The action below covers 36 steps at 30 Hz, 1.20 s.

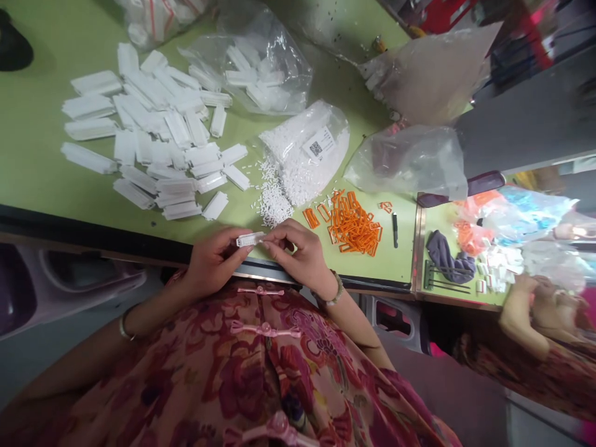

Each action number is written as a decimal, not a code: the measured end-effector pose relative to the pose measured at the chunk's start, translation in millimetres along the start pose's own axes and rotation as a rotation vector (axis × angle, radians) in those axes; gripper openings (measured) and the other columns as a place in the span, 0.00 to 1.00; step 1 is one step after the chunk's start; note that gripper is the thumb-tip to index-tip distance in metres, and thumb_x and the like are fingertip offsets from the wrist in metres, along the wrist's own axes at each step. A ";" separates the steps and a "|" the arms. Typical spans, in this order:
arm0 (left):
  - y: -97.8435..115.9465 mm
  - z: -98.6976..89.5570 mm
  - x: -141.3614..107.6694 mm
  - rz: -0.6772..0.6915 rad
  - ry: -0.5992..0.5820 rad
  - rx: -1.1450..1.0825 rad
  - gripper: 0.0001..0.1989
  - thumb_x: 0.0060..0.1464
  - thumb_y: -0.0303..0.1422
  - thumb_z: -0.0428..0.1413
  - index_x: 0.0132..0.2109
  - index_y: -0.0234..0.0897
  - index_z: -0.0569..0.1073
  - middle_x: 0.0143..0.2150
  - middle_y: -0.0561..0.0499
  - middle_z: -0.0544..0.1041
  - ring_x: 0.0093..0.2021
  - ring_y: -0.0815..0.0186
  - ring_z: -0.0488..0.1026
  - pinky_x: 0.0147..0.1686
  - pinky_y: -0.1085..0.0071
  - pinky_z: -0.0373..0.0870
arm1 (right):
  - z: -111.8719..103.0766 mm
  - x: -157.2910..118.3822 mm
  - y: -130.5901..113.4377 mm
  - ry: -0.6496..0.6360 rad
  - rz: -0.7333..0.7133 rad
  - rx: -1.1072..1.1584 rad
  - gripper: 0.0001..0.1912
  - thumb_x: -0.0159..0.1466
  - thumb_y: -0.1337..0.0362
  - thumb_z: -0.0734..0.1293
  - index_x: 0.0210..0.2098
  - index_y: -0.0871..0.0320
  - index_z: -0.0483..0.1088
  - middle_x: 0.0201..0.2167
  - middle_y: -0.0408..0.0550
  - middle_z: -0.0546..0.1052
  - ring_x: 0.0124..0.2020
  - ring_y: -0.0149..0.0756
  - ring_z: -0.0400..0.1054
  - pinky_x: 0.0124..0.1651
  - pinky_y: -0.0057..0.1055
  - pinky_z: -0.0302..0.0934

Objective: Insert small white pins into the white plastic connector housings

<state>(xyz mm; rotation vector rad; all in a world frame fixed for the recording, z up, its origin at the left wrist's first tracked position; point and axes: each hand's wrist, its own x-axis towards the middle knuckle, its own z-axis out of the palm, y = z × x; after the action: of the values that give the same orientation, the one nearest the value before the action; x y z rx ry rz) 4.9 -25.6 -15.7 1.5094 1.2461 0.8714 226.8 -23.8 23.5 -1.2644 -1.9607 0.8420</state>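
Observation:
Near the table's front edge, my left hand (212, 261) is closed on a small white plastic piece (249, 239) with a row of slots. My right hand (300, 251) pinches at the right end of that piece; whether a tiny part is between its fingertips is too small to tell. Tiny white parts (274, 202) spill from a clear labelled bag (321, 146) just beyond my hands. A pile of white plastic pieces (162, 118) lies to the left. Orange rectangular frames (356, 226) are heaped to the right of my right hand.
More clear bags (265, 62) stand along the back of the green table (28, 161). A black pen-like tool (395, 230) lies right of the orange frames. At the far right, another person's hands (535, 304) are at an adjoining table with a grey cloth (449, 257).

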 end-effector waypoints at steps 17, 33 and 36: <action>-3.2 -0.5 -0.4 0.310 -0.099 0.250 0.13 0.69 0.35 0.53 0.49 0.36 0.81 0.40 0.48 0.83 0.33 0.65 0.75 0.37 0.70 0.74 | -6.9 13.5 -25.4 -0.271 0.090 -0.106 0.08 0.75 0.68 0.68 0.38 0.58 0.76 0.35 0.46 0.75 0.36 0.34 0.69 0.41 0.32 0.65; -1.9 -6.5 1.4 0.177 -0.242 0.189 0.14 0.68 0.41 0.54 0.49 0.38 0.80 0.39 0.48 0.82 0.35 0.63 0.75 0.38 0.68 0.72 | -10.2 10.7 -6.2 -0.271 0.166 0.125 0.06 0.74 0.63 0.71 0.41 0.56 0.79 0.32 0.42 0.75 0.36 0.33 0.69 0.43 0.31 0.65; -2.6 -5.7 2.2 0.186 -0.266 0.193 0.14 0.68 0.40 0.54 0.48 0.37 0.80 0.38 0.49 0.81 0.34 0.63 0.74 0.37 0.69 0.72 | -8.3 12.4 -10.8 -0.296 0.130 0.053 0.07 0.74 0.65 0.70 0.38 0.57 0.77 0.32 0.43 0.75 0.35 0.33 0.69 0.42 0.31 0.64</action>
<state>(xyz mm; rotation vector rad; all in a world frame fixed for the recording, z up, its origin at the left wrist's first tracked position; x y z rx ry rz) -0.7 -22.1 -16.6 1.8532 1.0288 0.6548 223.8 -14.5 39.2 -1.3072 -2.0823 1.1966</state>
